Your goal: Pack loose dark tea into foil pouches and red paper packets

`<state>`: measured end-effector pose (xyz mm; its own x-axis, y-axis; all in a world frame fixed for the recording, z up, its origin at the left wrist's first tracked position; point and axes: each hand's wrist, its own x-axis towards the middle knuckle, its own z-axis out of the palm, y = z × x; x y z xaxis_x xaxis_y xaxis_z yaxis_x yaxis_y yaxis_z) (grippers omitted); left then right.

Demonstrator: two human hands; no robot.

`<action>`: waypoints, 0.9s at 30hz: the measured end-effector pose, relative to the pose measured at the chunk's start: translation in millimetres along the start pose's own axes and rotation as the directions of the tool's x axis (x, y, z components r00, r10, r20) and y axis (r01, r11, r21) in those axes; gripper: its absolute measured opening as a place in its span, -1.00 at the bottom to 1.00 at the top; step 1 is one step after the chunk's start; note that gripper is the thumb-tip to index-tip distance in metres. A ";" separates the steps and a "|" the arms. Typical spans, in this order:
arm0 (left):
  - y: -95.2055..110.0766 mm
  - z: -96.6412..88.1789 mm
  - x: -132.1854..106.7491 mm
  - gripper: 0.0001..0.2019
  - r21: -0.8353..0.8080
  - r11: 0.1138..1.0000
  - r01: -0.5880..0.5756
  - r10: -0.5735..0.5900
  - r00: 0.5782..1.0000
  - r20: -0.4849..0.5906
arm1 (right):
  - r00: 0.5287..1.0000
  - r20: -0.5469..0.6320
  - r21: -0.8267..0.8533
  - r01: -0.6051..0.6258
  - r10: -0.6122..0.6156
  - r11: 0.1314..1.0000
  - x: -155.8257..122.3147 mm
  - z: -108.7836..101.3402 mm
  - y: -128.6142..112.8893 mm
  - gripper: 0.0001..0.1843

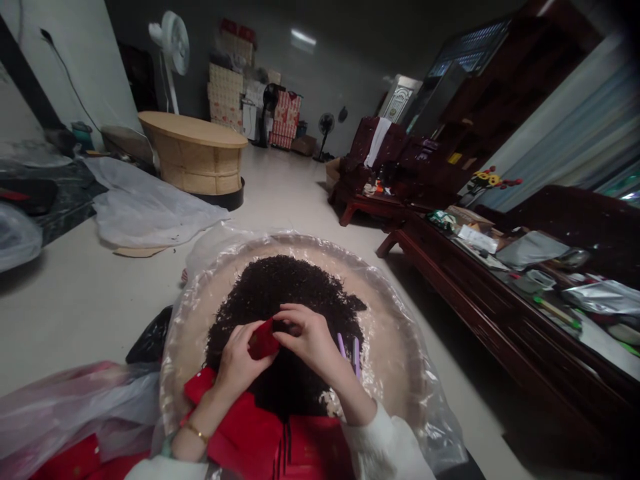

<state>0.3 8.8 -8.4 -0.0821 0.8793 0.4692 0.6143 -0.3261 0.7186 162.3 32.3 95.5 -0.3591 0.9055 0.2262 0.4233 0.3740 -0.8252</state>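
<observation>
A wide round tray (395, 320), lined with clear plastic, carries a heap of dark loose tea leaves (285, 293). Over the near side of the heap, my left hand (240, 363) is closed on a small red packet (263, 341). My right hand (310, 337) pinches the same packet at its top edge, fingers pressed together. A gold bracelet sits on my left wrist. Several red packets (265, 440) lie stacked on the tray's near rim under my wrists. A purple tool (349, 352) lies on the leaves just right of my right hand.
Clear plastic bags (65, 413) bunch at the lower left. A sheet of plastic (145, 207) lies on the floor by a round wicker table (200, 153). A long dark wooden table (500, 307) with clutter runs along the right. Stacked boxes and fans stand at the back.
</observation>
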 end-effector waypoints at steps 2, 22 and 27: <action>-1.3 0.5 0.0 -0.60 -0.004 1.000 0.003 -0.003 1.000 -0.003 | 1.000 -0.010 0.037 -0.019 0.019 0.999 -2.0 1.5 -0.5 -0.71; 14.3 -4.1 5.3 -0.52 -0.467 0.661 0.588 -0.230 0.751 0.619 | 0.996 -0.001 0.026 0.086 -0.086 0.996 -17.8 -11.4 16.0 -0.61; 17.1 -3.5 4.9 -0.68 -0.450 0.649 0.614 -0.239 0.726 0.645 | 0.975 -0.219 -0.125 0.016 -0.044 0.992 -26.0 -6.6 26.3 -0.55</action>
<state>7.6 6.4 8.0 0.2997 0.9401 -0.1628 -0.0048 0.1721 0.9851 188.3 19.9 71.3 -0.1859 0.9103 0.3699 0.5178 0.4107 -0.7504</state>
